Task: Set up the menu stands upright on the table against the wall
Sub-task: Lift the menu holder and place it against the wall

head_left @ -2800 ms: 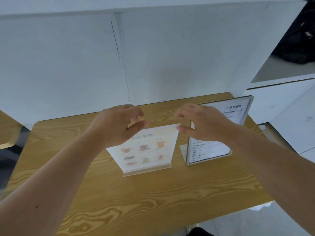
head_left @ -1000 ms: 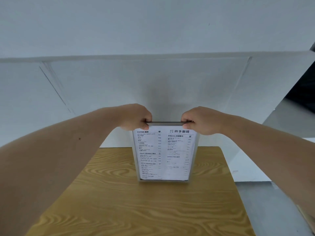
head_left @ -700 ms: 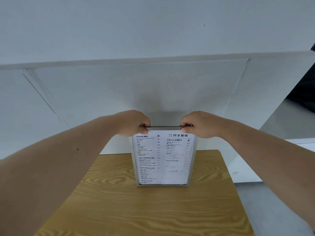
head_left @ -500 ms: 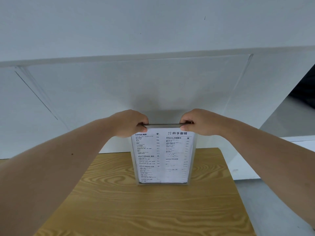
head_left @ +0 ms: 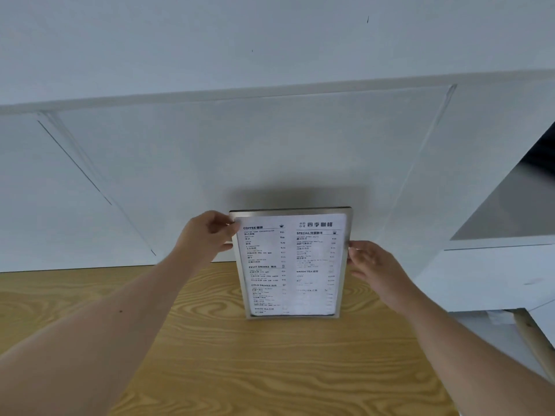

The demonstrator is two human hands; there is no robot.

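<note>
White wall [head_left: 270,55], wooden table [head_left: 270,370]

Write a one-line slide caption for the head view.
Both hands, left and right, steady an upright metal-framed menu stand on the wooden table by the white wall.

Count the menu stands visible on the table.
1: the menu stand stands upright mid-table against the wall, between the left hand and right hand. Others may be out of view.
</note>
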